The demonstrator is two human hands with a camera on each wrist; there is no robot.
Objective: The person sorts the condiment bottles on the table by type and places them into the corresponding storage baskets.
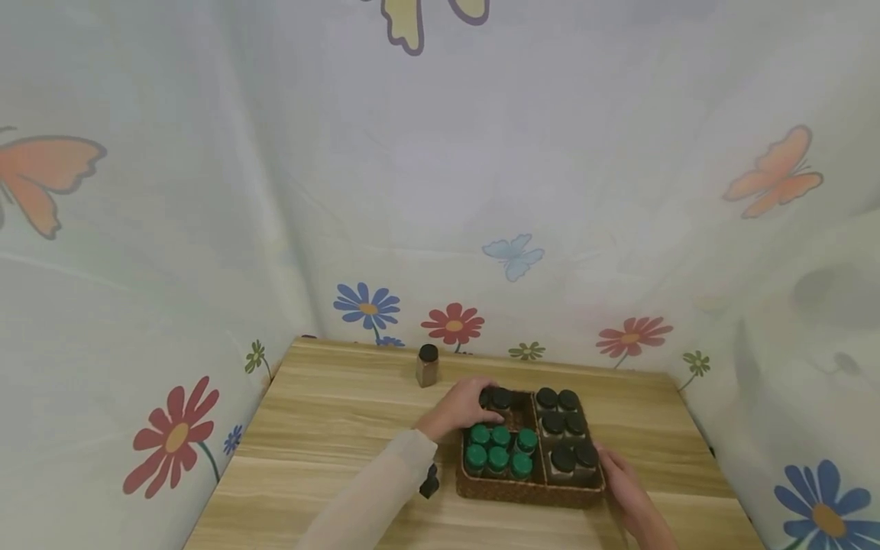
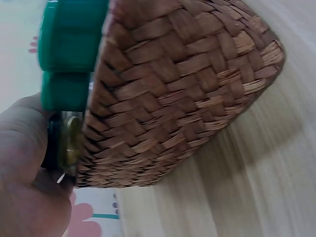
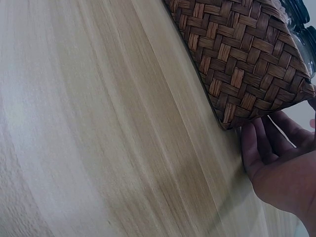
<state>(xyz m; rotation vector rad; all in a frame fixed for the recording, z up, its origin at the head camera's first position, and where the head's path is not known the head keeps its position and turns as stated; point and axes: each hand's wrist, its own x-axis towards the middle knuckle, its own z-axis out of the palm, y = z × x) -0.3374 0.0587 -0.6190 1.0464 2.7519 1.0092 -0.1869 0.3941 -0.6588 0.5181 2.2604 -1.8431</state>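
Observation:
A brown woven basket [image 1: 522, 493] with compartments stands on the table, holding jars. My left hand [image 1: 462, 405] reaches over its back-left corner and grips a black-capped spice jar [image 2: 53, 143], mostly hidden by the fingers in the left wrist view. Another black-capped jar [image 1: 501, 398] is beside it in the same compartment. Several green-capped jars [image 1: 498, 458] fill the front-left compartment, and several black-capped jars [image 1: 563, 458] stand along the right one. At the basket's right side, my right hand [image 3: 281, 158] holds the wall near a corner; its thumb is mostly out of view.
One black-capped jar [image 1: 428, 367] stands alone at the back of the wooden table [image 1: 330, 412]. A small black object [image 1: 429, 483] shows beside the left sleeve. A patterned cloth [image 1: 550, 168] hangs around the table's back and sides.

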